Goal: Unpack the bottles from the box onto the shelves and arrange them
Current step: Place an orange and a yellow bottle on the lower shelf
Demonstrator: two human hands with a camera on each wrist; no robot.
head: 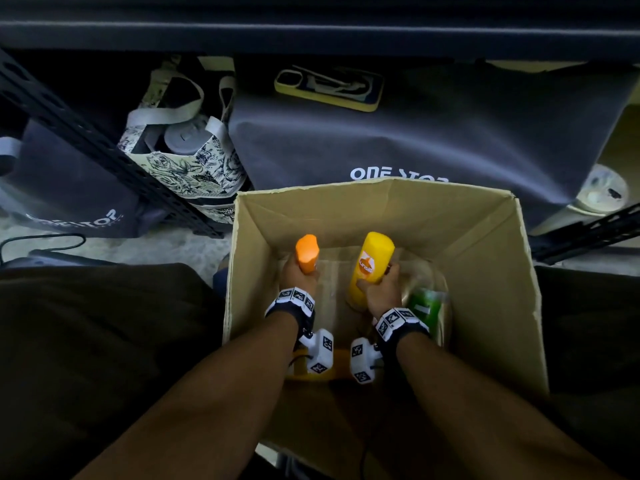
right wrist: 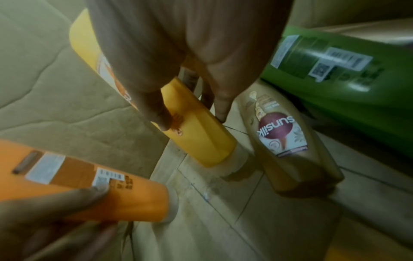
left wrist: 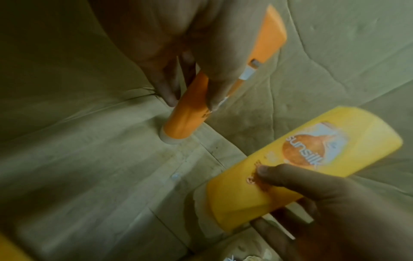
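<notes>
Reaching into the box, my left hand gripped the orange bottle; my right hand gripped the yellow bottle, both caps down.

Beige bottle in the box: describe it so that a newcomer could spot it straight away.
Look inside the open cardboard box, at its right half. The beige bottle lies between the yellow bottle that the right hand grips and the green bottle. Only its label has a dark maroon disc.

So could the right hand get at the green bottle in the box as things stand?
Probably not yet: the right hand grips the yellow bottle. The green bottle lies just beside it, uncovered, so it looks reachable once that hand is free.
</notes>
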